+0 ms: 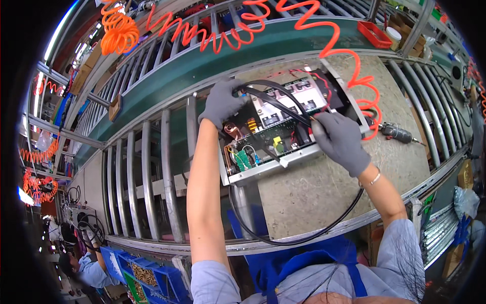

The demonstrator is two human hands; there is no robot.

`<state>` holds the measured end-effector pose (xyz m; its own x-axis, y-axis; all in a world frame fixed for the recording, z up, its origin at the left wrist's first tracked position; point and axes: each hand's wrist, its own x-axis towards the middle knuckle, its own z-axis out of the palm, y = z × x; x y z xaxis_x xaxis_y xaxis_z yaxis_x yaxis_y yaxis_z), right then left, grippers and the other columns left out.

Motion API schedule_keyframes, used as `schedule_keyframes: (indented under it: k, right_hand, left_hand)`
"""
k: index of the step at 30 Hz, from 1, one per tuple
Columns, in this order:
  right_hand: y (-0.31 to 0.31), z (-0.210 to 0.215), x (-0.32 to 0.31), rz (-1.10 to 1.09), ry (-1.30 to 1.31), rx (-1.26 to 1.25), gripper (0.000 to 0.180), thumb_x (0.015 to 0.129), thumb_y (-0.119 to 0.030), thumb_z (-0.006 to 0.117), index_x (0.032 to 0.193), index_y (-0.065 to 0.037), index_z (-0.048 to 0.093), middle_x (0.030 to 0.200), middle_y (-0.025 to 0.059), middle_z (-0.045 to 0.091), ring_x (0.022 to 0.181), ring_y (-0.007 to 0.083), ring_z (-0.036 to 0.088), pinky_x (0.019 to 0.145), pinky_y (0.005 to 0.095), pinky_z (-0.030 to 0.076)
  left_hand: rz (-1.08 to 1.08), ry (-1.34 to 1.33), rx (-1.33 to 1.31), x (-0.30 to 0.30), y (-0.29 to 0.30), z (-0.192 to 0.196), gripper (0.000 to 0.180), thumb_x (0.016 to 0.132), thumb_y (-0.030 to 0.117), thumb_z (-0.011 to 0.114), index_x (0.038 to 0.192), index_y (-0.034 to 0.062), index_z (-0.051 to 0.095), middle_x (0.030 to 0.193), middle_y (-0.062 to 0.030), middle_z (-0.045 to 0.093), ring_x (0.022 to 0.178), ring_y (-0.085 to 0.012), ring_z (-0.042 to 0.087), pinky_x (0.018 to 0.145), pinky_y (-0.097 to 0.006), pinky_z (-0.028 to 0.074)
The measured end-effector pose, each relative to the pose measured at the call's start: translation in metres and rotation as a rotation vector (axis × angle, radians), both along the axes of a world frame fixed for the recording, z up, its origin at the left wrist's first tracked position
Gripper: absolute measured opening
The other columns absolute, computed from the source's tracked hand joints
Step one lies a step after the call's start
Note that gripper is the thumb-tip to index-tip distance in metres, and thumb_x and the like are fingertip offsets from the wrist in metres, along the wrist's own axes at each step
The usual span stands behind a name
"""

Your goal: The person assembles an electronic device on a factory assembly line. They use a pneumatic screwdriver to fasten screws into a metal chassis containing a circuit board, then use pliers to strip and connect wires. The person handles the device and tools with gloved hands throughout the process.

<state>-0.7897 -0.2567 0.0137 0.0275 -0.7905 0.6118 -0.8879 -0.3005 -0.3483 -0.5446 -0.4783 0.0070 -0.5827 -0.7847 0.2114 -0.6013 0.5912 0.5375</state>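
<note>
An open metal chassis [258, 171] with circuit boards, copper coils and a white-framed block of components [288, 104] lies in front of me. A thick black cable [273, 101] runs slantwise across its top. My left hand [223, 104], in a grey glove, is closed round the cable at the chassis's far left corner. Over the right part of the chassis, my right hand [341, 142], also gloved, has its fingers closed on the same cable bundle. From there a black loop [304, 241] hangs down toward me past the bench edge. The fingertips are partly hidden.
The chassis rests on a worn board [304, 197] with metal rollers [147, 177] to either side. A power screwdriver [397, 133] lies right of it, beneath a coiled orange air hose [362, 81]. Blue parts bins [164, 276] stand lower left, near another person [91, 268].
</note>
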Motion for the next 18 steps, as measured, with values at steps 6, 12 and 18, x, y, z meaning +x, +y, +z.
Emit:
schedule_keyframes:
  k: [6,12,18]
  right_hand:
    - [0.058,0.010,0.011,-0.045,-0.074,0.076,0.011,0.085,-0.012,0.065,0.093,-0.005,0.064,0.075,0.0105,0.064,0.067,0.0288,0.062,0.058,0.0392,0.049]
    - [0.126,0.014,0.026,-0.077,-0.073,0.159,0.016,0.082,-0.013,0.068,0.096,-0.005,0.065,0.078,0.0115,0.063,0.069,0.0300,0.062,0.059,0.0406,0.049]
    - [0.157,0.023,0.032,0.012,-0.117,0.104,0.014,0.080,-0.016,0.069,0.090,-0.008,0.065,0.068,0.0075,0.060,0.060,0.0248,0.059,0.054,0.0376,0.046]
  left_hand:
    - [-0.051,-0.079,-0.043,-0.011,0.044,0.015,0.042,0.071,0.032,0.072,0.109,0.0136,0.072,0.102,-0.0154,0.063,0.106,-0.0339,0.060,0.101,-0.047,0.041]
    - [-0.148,-0.097,-0.105,-0.005,0.097,0.014,0.040,0.070,0.032,0.074,0.106,0.0137,0.071,0.098,-0.0130,0.064,0.103,-0.0325,0.061,0.108,-0.050,0.033]
    - [-0.141,-0.130,-0.029,0.017,0.158,0.041,0.054,0.069,0.022,0.074,0.120,0.0086,0.063,0.105,-0.0151,0.061,0.103,-0.0351,0.058,0.093,-0.042,0.046]
